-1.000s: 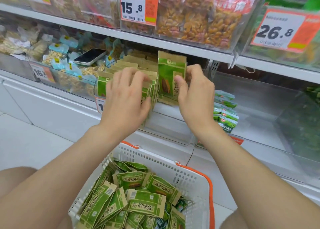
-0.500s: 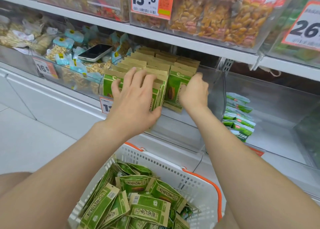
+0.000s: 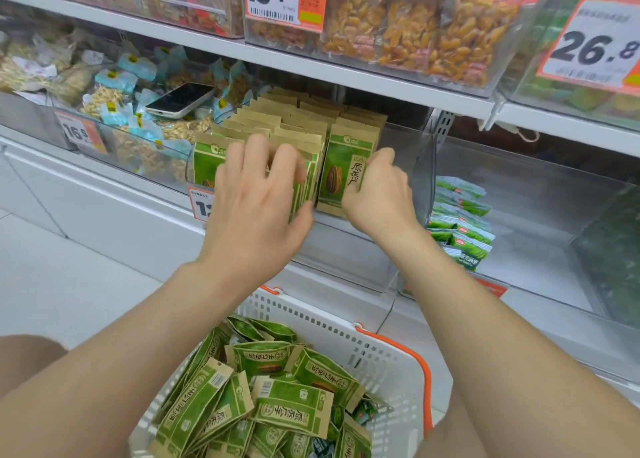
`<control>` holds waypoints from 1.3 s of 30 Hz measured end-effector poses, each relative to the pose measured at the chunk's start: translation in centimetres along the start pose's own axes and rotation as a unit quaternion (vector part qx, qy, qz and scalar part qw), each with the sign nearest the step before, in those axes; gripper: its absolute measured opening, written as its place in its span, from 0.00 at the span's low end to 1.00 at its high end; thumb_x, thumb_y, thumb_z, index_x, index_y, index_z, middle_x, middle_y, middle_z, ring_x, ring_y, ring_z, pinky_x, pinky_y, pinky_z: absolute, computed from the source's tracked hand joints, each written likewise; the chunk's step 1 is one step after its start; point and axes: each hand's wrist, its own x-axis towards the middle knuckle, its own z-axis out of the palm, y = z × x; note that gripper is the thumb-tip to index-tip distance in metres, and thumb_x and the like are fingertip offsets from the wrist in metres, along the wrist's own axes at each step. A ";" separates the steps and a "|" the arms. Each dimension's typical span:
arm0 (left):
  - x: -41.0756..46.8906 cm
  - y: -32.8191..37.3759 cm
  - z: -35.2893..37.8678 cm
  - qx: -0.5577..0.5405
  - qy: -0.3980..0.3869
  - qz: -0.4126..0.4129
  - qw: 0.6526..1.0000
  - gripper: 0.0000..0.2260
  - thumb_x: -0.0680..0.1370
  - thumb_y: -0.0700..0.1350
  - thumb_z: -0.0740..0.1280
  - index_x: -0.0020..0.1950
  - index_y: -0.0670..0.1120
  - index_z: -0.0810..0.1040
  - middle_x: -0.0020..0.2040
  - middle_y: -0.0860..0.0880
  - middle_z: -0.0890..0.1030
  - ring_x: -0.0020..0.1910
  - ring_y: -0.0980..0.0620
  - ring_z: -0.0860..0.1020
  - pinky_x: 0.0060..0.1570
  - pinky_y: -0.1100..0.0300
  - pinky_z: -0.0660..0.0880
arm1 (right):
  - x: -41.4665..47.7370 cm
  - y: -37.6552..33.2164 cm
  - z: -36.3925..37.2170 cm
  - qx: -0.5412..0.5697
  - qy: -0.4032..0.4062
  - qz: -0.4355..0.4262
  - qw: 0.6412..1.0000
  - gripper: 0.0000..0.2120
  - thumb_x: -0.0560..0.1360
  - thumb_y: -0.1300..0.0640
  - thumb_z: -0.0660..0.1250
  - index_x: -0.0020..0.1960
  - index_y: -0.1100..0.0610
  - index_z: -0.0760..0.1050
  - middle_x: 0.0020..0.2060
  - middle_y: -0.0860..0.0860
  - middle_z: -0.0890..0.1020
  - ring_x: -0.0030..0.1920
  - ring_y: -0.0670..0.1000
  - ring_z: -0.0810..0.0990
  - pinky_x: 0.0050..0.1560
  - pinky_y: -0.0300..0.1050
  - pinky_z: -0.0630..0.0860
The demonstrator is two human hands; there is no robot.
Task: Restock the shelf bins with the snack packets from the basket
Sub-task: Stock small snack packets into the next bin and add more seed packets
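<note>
Nearest me, the white perforated plastic basket holds a heap of green-and-kraft-paper snack packets. Beyond it my left hand, fingers spread wide, presses the upright row in the clear plastic shelf bin. My right hand pinches the front packet by its edge. If I let go unevenly, I think that packet could slump and the row could topple forward.

Bright, even shop light with soft, faint shadows. Pale glare films the clear bin walls. Shelf lines bow toward the edges, and fingers are slightly motion-blurred.
</note>
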 end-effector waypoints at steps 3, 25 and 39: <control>-1.6 0.5 -0.2 -0.034 -0.086 -0.048 0.995 0.09 0.77 0.52 0.67 0.40 0.52 0.70 0.33 0.54 0.74 0.35 0.46 0.75 0.33 0.53 0.69 | -2.1 -1.2 -1.3 -0.015 0.035 -0.095 0.995 0.11 0.77 0.58 0.61 0.58 0.54 0.74 0.52 0.56 0.81 0.56 0.62 0.78 0.52 0.53 0.75; -21.6 1.9 11.9 0.077 -0.698 0.210 0.680 0.48 0.77 0.29 0.69 0.86 0.52 0.42 0.85 0.41 0.47 0.76 0.34 0.67 0.65 0.40 0.76 | -13.6 3.9 1.7 -0.348 -0.443 -0.202 0.801 0.06 0.82 0.56 0.61 0.58 0.55 0.72 0.40 0.50 0.68 0.36 0.51 0.70 0.33 0.46 0.68; -23.9 3.7 14.2 0.157 -0.704 0.259 0.642 0.40 0.77 0.49 0.76 0.82 0.42 0.57 0.78 0.37 0.63 0.73 0.35 0.69 0.67 0.40 0.73 | -13.1 6.8 0.7 -0.348 -0.457 -0.188 0.797 0.11 0.83 0.55 0.60 0.64 0.55 0.74 0.41 0.51 0.71 0.36 0.51 0.73 0.31 0.45 0.68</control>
